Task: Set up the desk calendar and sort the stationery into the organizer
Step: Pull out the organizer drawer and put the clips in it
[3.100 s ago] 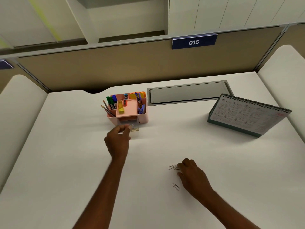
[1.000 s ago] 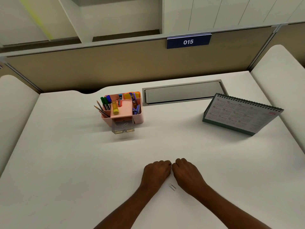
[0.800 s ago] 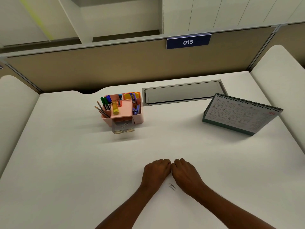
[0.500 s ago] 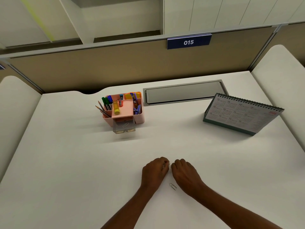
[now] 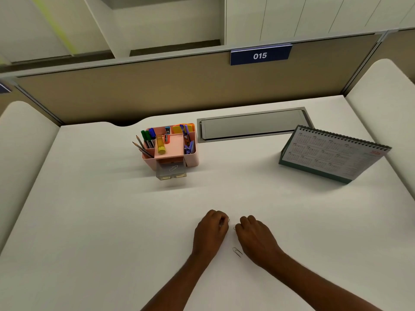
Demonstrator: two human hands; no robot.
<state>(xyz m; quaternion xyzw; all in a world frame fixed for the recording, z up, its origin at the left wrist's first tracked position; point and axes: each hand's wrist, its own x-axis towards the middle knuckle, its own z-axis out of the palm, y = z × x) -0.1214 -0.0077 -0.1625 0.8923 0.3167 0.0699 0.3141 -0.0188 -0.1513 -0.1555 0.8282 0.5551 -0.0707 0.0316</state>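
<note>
Upper half, left of centre: pink organizer [image 5: 177, 151] on the desk [image 5: 89, 221], pens and pencils upright, clear drawer [image 5: 171, 172] pulled out in front with one clip inside. Bottom centre: left hand [image 5: 211, 231], grip curled around a small clip [image 5: 228, 220] at the fingertips. Loose paper clip [image 5: 237, 252] flat on the desk between the wrists. Right hand [image 5: 256, 237], fingers curled down; whether the grip has anything, cannot tell. Right side: desk calendar [image 5: 332, 153], standing.

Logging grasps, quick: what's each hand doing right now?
Left hand: curled, pinching a clip.
Right hand: curled; whether it holds anything cannot be told.
</note>
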